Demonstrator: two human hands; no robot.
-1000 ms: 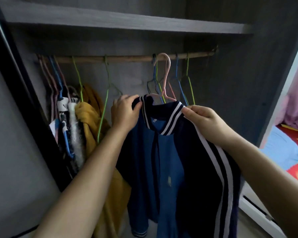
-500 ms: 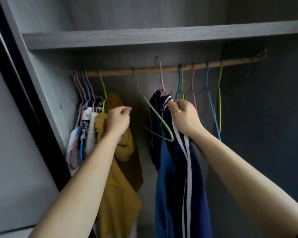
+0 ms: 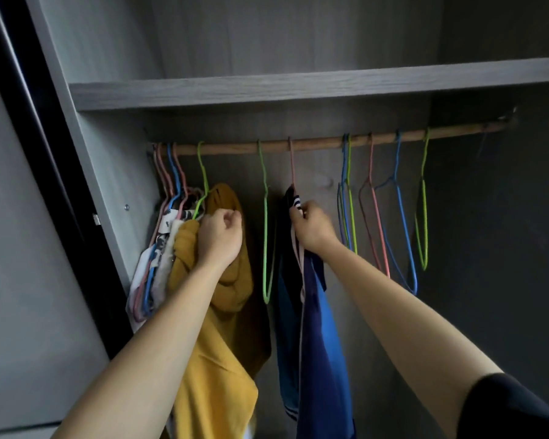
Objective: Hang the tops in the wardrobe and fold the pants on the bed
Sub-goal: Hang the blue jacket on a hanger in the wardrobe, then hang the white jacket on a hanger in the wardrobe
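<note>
Fingers (image 3: 300,212) of my right hand (image 3: 314,231) are curled tight, pinching the white-striped collar of the navy and blue jacket (image 3: 314,327). A second ago both hands held that jacket spread open below the rail. Now it hangs edge-on from its thin pink wire hanger (image 3: 292,166), whose hook sits over the brown wooden rail (image 3: 232,149), between a bare green wire hanger (image 3: 266,242) and a group of empty coloured hangers (image 3: 393,217) to the right. My left hand (image 3: 221,237) has let go and moved across: it is balled into a fist against the mustard-yellow top (image 3: 216,359), with no cloth visibly caught in it. I judge this jacket hung; the right hand only needs to release it before the next garment is fetched.
</note>
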